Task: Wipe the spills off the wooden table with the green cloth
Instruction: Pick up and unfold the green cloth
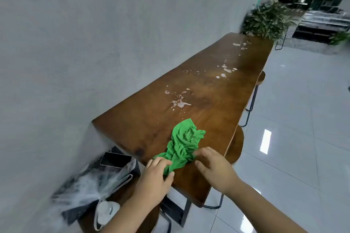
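Wooden table [217,119] stretches away beside a grey wall. At its near end the left hand [153,174] pinches the green cloth [184,142] by its nearest corner; the right hand [214,166] touches its edge, fingers bent, hold unclear. Bunch the green cloth into a firm pad first, then push forward: the spills [180,103] lie beyond it, untouched, more farther off

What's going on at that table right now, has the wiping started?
A person has both hands on the crumpled green cloth at the near end of the wooden table. The left hand grips the cloth's near corner; the right hand touches its right edge with loose fingers. Pale spills lie farther along the table in three patches, the nearest just beyond the cloth. None looks wiped yet.
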